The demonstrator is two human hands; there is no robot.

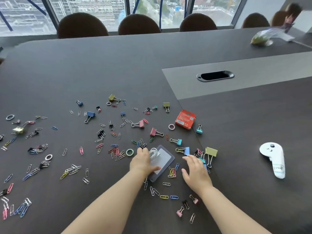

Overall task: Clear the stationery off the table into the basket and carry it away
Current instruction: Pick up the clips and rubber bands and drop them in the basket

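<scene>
Blurred bag [263, 37] far right; badge holder [163, 157] partly under left hand [143, 163].

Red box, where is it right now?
In the head view, the red box lies right of centre, beside a pink ring and a teal binder clip.

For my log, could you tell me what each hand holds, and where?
Left hand grips the badge holder at its corded end; right hand holds nothing.
</scene>
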